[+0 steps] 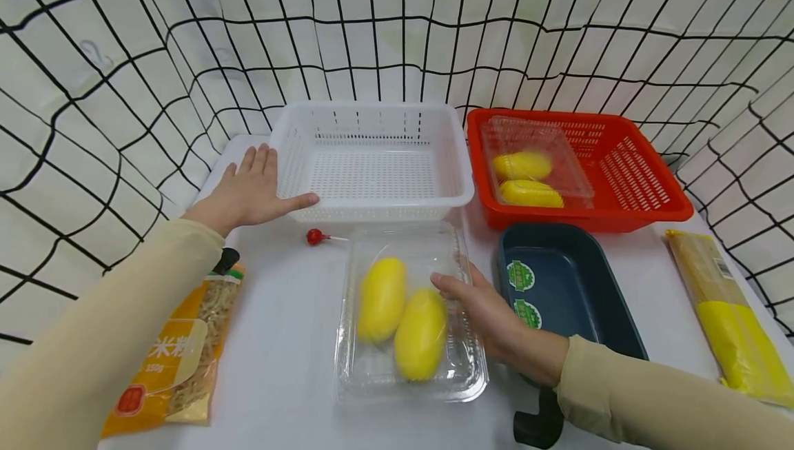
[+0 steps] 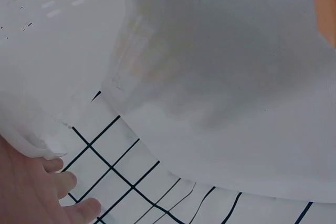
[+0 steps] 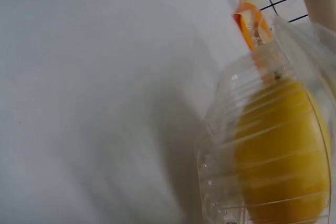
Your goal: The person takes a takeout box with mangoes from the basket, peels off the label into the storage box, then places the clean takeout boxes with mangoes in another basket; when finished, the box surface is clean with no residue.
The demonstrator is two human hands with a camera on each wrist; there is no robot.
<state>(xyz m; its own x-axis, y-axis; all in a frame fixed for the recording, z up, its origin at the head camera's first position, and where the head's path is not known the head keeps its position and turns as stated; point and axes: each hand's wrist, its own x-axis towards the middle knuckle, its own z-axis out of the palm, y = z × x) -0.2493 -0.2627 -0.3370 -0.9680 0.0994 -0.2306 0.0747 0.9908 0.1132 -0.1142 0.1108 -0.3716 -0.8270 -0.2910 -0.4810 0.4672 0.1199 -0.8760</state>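
Note:
My right hand (image 1: 496, 315) grips the right side of a clear plastic clamshell box (image 1: 412, 384), its thumb on the lid. Two yellow oval fruits (image 1: 420, 334) lie inside the box; in the right wrist view one yellow fruit (image 3: 283, 150) shows through the ribbed wall. The box appears lifted a little off the white table. With its fingers straight and thumb spread, my left hand (image 1: 251, 188) touches the left front corner of a white perforated basket (image 1: 375, 212). In the left wrist view the left fingers (image 2: 63, 184) reach past the rim.
A red basket (image 1: 583, 219) at back right holds another clear box with two yellow fruits. Nearby are a dark blue pan (image 1: 571, 284), a yellow packet (image 1: 732, 326), a red lollipop (image 1: 315, 236) and an orange noodle bag (image 1: 186, 360). Black wire mesh (image 1: 403, 19) encloses the table.

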